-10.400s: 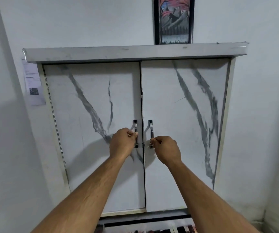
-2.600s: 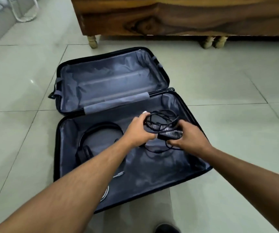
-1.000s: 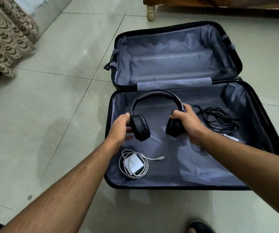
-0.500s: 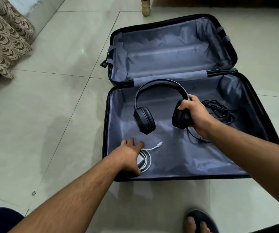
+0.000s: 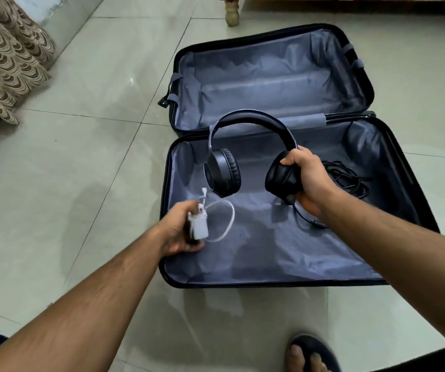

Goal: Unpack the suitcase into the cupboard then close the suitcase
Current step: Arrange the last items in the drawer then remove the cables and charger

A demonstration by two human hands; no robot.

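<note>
A black suitcase lies open on the tiled floor, both halves lined in grey fabric. My right hand grips the right ear cup of black over-ear headphones and holds them above the near half. My left hand grips a white charger at the near half's left edge, with its white cable looping off to the right. A coiled black cable lies in the near half behind my right hand. The cupboard is out of view.
A patterned brown curtain hangs at the far left. A wooden furniture leg stands beyond the suitcase lid. My sandalled foot is on the floor just in front of the suitcase.
My left hand has closed round the white charger and lifted it off the lining. My right hand has raised the headphones slightly.
</note>
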